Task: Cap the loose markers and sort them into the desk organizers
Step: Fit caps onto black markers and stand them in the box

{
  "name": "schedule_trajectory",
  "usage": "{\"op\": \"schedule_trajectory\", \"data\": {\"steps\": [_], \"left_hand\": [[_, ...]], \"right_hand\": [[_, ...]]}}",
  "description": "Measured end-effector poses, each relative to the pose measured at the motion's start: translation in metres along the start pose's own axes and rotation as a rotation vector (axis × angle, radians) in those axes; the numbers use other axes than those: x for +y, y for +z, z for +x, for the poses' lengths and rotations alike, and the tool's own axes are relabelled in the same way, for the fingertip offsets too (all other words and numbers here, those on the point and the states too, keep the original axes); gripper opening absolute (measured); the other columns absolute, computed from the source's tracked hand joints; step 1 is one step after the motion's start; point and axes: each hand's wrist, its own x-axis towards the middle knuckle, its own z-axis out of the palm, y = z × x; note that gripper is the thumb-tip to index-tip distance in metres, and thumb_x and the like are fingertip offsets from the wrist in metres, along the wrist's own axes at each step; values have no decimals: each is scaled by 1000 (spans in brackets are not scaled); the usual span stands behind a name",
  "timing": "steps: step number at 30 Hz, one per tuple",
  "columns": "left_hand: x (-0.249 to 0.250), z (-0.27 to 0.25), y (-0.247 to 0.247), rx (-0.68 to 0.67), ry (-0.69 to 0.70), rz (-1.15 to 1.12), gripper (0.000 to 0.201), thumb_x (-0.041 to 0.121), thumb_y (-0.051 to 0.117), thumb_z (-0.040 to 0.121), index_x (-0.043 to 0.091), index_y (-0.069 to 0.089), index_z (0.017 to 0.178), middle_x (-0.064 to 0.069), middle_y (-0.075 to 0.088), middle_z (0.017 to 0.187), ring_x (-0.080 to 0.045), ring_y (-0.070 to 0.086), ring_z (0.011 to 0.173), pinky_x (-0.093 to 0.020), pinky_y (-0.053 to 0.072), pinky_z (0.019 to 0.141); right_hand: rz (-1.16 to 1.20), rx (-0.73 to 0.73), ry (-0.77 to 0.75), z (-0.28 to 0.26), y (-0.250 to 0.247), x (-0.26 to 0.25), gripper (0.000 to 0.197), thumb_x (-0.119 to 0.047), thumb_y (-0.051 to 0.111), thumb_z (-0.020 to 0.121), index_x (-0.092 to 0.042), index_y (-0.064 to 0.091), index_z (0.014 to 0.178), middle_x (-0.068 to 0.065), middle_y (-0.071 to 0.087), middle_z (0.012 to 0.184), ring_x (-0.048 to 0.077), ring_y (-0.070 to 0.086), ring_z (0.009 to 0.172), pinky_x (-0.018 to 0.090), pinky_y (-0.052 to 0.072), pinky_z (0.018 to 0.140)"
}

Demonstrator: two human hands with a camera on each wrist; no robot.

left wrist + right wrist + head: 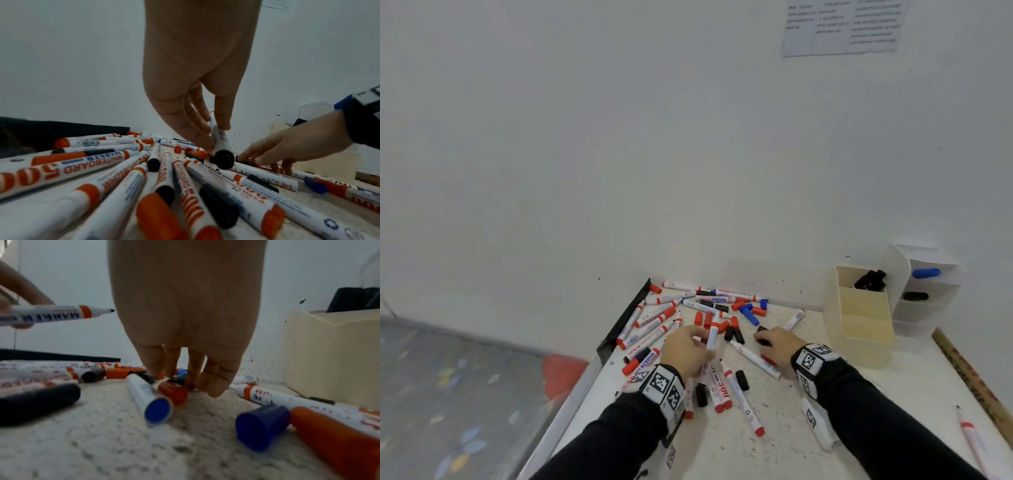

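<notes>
The left hand [690, 349] has its grip closed round an uncapped black marker [712, 337], pinched at the barrel and lifted clear of the pile, presumably so its tip is free for a cap. From the head view, the right hand [779, 346] reaches down among loose caps on the bench [791, 445]; whether its grip has taken a black cap [762, 339] I cannot tell. The beige organizer [859, 318] and the white organizer [924, 291] stand at the far right, already holding black and blue markers.

In the left wrist view, thumb and fingers [197, 129] clamp the marker, its black end plug facing the camera.

In the right wrist view, the fingertips [213, 384] curl down by a red cap [174, 392], and the marker's bare tip points toward this hand.
</notes>
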Motion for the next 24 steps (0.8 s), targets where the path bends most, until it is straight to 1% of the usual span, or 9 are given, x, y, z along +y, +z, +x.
{"op": "schedule_trajectory", "data": {"steps": [3, 6, 9, 11, 12, 14, 16, 20, 24], "left_hand": [[-7, 0, -7, 8, -8, -6, 29, 10, 69, 81, 21, 57, 105, 4, 59, 80, -7, 57, 57, -22, 54, 59], [-12, 3, -10, 18, -5, 10, 30, 10, 69, 80, 21, 58, 106, 4, 59, 84, -8, 58, 63, -26, 56, 69], [-13, 4, -8, 28, 0, 45, 23, 13, 66, 83, 22, 58, 103, 4, 60, 85, -9, 60, 71, -28, 57, 75], [-11, 4, -3, 32, 5, 81, 26, 17, 63, 84, 20, 61, 109, 2, 62, 94, -12, 62, 83, -32, 55, 84], [-10, 4, -1, 30, 9, 100, 28, 17, 62, 85, 21, 61, 112, 1, 62, 99, -13, 61, 88, -30, 54, 86], [-8, 3, 5, 19, 28, 134, 29, 16, 58, 87, 22, 60, 115, 2, 58, 104, -11, 57, 90, -22, 50, 79], [-6, 2, 11, 8, 50, 156, 31, 13, 56, 88, 22, 59, 118, 4, 54, 102, -7, 54, 86, -15, 45, 69], [-2, -3, 23, -16, 78, 190, 35, 10, 54, 88, 21, 58, 121, 4, 54, 102, -9, 55, 90, -17, 45, 74], [1, -8, 32, -52, 106, 182, 33, 10, 55, 89, 23, 59, 120, 4, 56, 102, -10, 57, 90, -17, 50, 73]], "right_hand": [[-27, 65, 6, 5, 9, -3, 37, -27, 38, 97, -24, 47, 133, 9, 43, 131, 24, 50, 114, 30, 40, 98], [61, 202, 1, 5, 10, -6, 27, -24, 43, 95, -17, 58, 116, 8, 51, 119, 20, 54, 103, 27, 43, 92], [249, 434, -18, 0, 2, -7, 7, -17, 49, 92, -11, 51, 96, 7, 57, 91, 19, 55, 81, 27, 44, 74], [399, 516, -27, -5, -7, -10, 5, -16, 45, 95, -12, 42, 94, 3, 52, 71, 16, 48, 62, 26, 38, 59], [482, 534, -39, -9, -11, -11, 3, -17, 42, 96, -14, 41, 98, 3, 51, 68, 15, 46, 58, 25, 37, 55], [585, 551, -77, -14, -18, -12, 11, -17, 41, 97, -18, 46, 106, 7, 59, 78, 16, 49, 63, 23, 38, 56], [604, 563, -122, -20, -21, -13, 14, -14, 46, 95, -14, 55, 106, 6, 60, 92, 12, 49, 69, 18, 38, 59], [611, 591, -166, -32, -18, -11, 12, -6, 55, 89, -16, 58, 95, 2, 54, 102, 6, 49, 83, 7, 34, 67], [771, 627, -160, -49, -14, -5, 17, -5, 60, 86, -23, 58, 89, -1, 62, 100, 14, 58, 92, 12, 42, 72]]}}
